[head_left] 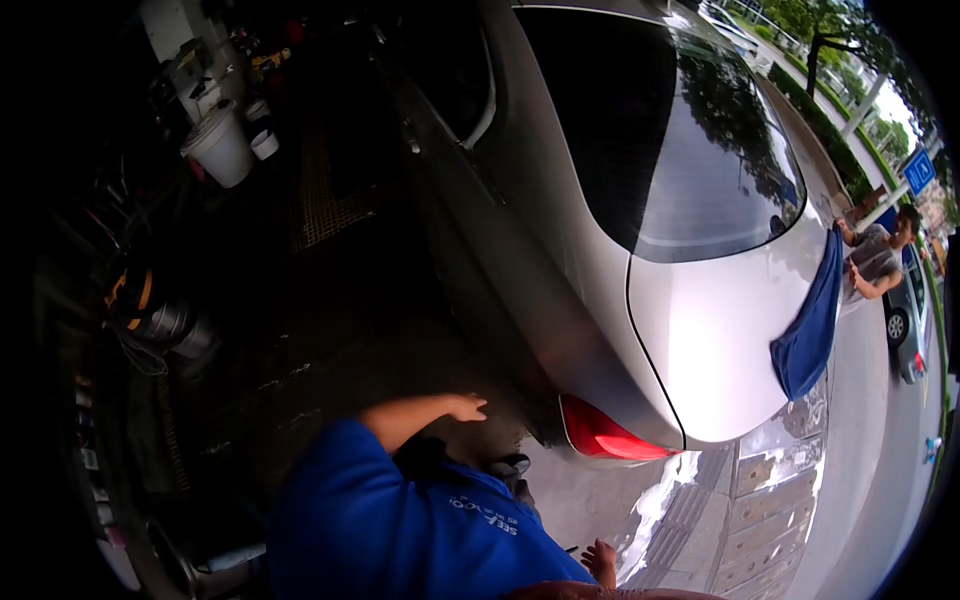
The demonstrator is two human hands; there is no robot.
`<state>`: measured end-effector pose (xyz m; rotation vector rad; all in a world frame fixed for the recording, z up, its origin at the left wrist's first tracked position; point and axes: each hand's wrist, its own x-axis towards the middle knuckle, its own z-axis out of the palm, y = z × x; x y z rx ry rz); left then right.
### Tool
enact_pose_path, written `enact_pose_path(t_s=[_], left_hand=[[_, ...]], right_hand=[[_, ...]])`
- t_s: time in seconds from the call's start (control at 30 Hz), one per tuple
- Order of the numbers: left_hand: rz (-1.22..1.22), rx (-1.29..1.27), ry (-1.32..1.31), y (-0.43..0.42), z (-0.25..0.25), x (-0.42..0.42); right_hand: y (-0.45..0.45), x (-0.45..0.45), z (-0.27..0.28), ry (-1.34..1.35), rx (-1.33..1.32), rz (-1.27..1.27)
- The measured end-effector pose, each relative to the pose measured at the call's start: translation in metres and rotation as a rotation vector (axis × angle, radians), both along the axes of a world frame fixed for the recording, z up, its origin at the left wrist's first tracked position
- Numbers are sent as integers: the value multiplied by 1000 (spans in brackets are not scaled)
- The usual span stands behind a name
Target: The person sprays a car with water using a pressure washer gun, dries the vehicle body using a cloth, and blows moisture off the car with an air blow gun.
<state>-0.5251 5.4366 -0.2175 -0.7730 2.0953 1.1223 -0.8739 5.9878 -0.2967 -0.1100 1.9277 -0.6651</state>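
Note:
My left hand (466, 407) hangs in the air over the floor, left of the silver car's (700, 340) red tail light (610, 435). Its fingers look loosely apart and hold nothing visible. Low in the view, my right hand (600, 560) is beside my blue shirt, fingers spread, not touching the car. A blue cloth (810, 330) drapes over the car's rear edge at the right. Another person (875, 262) stands behind it with a hand at its top end.
A white bucket (218, 145) stands at the upper left in a dark work area. A metal canister with an orange-and-black top (165, 320) is at the left. Wet paving (770, 470) lies behind the car. Another car (905, 320) is on the road at the far right.

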Motion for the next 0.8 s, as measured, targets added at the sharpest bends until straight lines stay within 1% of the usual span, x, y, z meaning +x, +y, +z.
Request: enact_pose_path(t_s=[0.03, 0.07, 0.1, 0.13, 0.2, 0.27, 0.33, 0.37, 0.4, 0.43, 0.47, 0.5, 0.53, 0.57, 0.6, 0.63, 0.67, 0.73, 0.77, 0.8], left_hand=[[327, -86, -78, -36, -3, 79], [541, -111, -160, -58, -9, 160], [773, -118, -215, -60, -18, 238], [935, -101, -214, -51, -30, 309], [1198, -299, -219, 2, -25, 440], [1199, -335, -353, 61, -3, 503], [494, -316, -535, 136, -58, 572], [167, -343, -542, 169, -77, 603], [695, -285, -530, 199, -39, 592], [1240, -32, -514, 231, -59, 591], [1813, 96, -495, 261, -76, 592], [1866, 150, -469, 280, -60, 577], [1773, 228, -503, 286, -41, 566], [1786, 271, -462, 294, -43, 561], [1787, 310, -456, 293, -44, 554], [1976, 319, -352, 300, -63, 546], [2056, 401, -340, 290, -66, 539], [2205, 519, -216, 262, -64, 537], [2178, 447, -153, 254, -77, 543], [2147, 381, -95, 244, -100, 548]], right_hand=[[-26, 7, 15, -39, 49, 36], [-56, 18, 25, -63, 84, 84], [-84, 31, 34, -85, 111, 151], [-109, 48, 37, -108, 142, 208], [-163, 93, 40, -121, 169, 327], [-212, 126, 33, -142, 170, 425], [-262, 157, 29, -160, 161, 494], [-291, 171, 27, -170, 143, 517], [-319, 181, 20, -187, 117, 531], [-352, 192, 11, -218, 84, 524], [-387, 201, -2, -279, 57, 495], [-424, 233, 33, -105, 117, 471], [-463, 251, 31, 10, 141, 545], [-500, 267, 44, -54, 98, 602], [-539, 300, 78, 72, 90, 721], [-574, 314, 79, 92, 97, 821], [-612, 329, 79, 113, 99, 922], [-687, 377, 86, 49, 140, 848], [-722, 403, 92, 64, 78, 894], [-756, 438, 104, 135, -77, 1029]])
